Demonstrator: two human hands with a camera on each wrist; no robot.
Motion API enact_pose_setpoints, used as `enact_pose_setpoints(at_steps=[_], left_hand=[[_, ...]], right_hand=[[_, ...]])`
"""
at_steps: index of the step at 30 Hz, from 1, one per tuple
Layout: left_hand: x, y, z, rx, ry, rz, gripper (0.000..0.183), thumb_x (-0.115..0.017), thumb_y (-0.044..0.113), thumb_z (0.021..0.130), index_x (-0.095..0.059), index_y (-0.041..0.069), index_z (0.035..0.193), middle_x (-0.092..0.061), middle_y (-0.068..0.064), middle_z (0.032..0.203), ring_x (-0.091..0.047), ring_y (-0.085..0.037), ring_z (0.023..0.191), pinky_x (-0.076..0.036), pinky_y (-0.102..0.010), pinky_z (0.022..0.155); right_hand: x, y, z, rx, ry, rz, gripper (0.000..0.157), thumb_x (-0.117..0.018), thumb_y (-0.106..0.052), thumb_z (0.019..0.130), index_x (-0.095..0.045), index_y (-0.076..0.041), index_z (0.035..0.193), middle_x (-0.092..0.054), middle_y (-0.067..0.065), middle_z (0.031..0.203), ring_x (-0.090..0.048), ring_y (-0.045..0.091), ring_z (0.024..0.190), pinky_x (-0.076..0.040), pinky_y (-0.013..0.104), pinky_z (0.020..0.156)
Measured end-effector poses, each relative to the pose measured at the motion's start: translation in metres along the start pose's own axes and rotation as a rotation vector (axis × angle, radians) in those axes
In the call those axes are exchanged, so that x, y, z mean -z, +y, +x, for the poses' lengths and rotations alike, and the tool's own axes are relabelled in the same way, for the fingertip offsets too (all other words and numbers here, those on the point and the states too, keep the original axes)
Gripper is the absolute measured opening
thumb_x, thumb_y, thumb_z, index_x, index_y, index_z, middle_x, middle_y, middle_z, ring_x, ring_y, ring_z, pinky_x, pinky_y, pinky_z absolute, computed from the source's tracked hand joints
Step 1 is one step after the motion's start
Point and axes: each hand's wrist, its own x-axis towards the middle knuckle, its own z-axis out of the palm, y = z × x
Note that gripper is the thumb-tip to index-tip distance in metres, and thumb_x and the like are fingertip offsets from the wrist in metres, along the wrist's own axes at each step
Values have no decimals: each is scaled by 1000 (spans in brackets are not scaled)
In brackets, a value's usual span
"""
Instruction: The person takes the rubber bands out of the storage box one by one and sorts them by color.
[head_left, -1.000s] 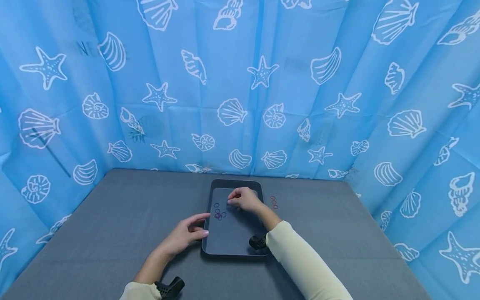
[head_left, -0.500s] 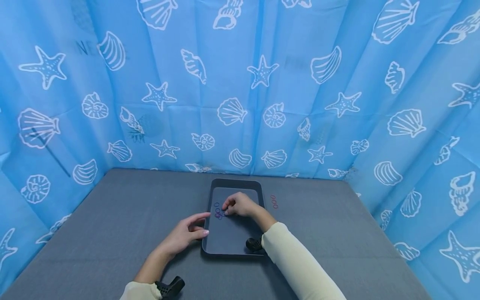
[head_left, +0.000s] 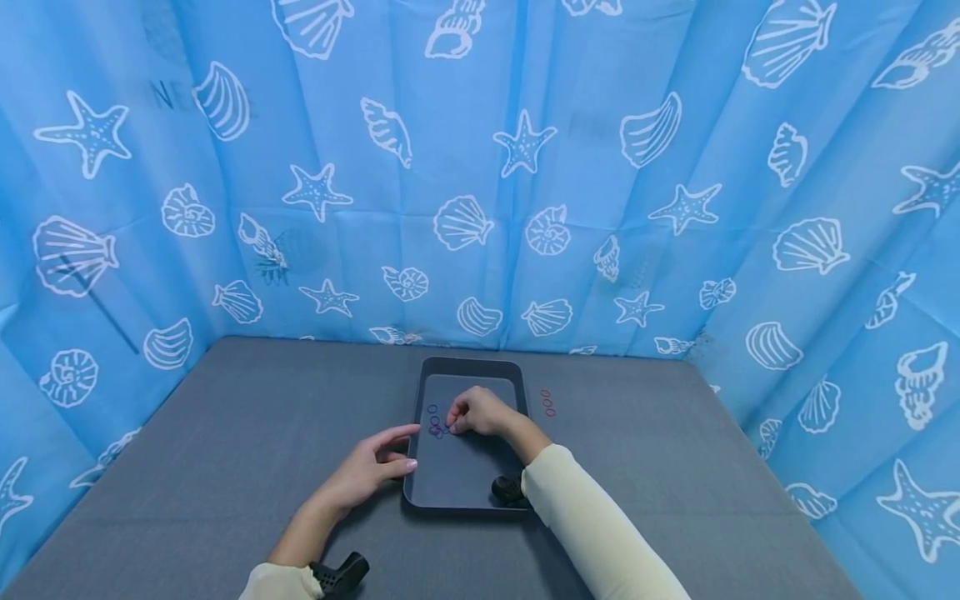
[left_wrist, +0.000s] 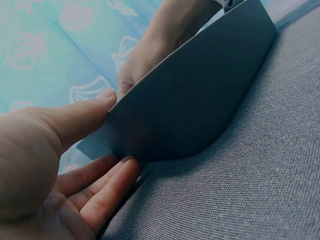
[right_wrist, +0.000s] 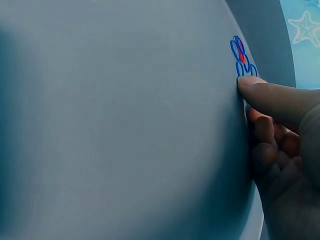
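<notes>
A dark grey rectangular tray (head_left: 465,475) rests on the table. My left hand (head_left: 367,475) is at its left side; in the left wrist view the thumb touches the rim and the fingertips rest low against the outer wall. Inside the tray, my right hand (head_left: 483,412) reaches down among small blue loops (head_left: 436,432) that look like rubber bands. Thumb and fingertips come together at one blue rubber band, which they partly hide. A red loop (right_wrist: 241,52) lies within the blue cluster in the right wrist view.
Several red rubber bands (head_left: 548,403) lie in a row on the grey cloth-covered table (head_left: 637,467), right of the tray. Behind and beside the table hangs a blue curtain (head_left: 480,275) with white shells and starfish.
My right hand has moved left and toward me within the tray, over to the blue rubber bands, and its fingertips have closed at one. The left hand keeps its place.
</notes>
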Motion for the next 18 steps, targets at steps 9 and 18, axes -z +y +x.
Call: enact_pose_setpoints(at_steps=[9, 18], left_hand=[[0, -3, 1, 19, 15, 7, 52, -61, 25, 80, -41, 24, 128, -37, -12, 129, -54, -19, 93, -45, -39, 78], [-1, -1, 2, 16, 10, 6, 52, -61, 26, 80, -41, 25, 128, -37, -11, 129, -54, -19, 94, -44, -39, 79]], right_hand=[[-3, 1, 1, -12, -24, -49, 9, -63, -16, 78, -62, -16, 70, -57, -6, 68, -51, 10, 62, -41, 23, 55], [5, 0, -3, -17, 5, 37, 9, -58, -18, 83, -62, -14, 75, -57, -4, 72, -51, 12, 65, -42, 25, 57]])
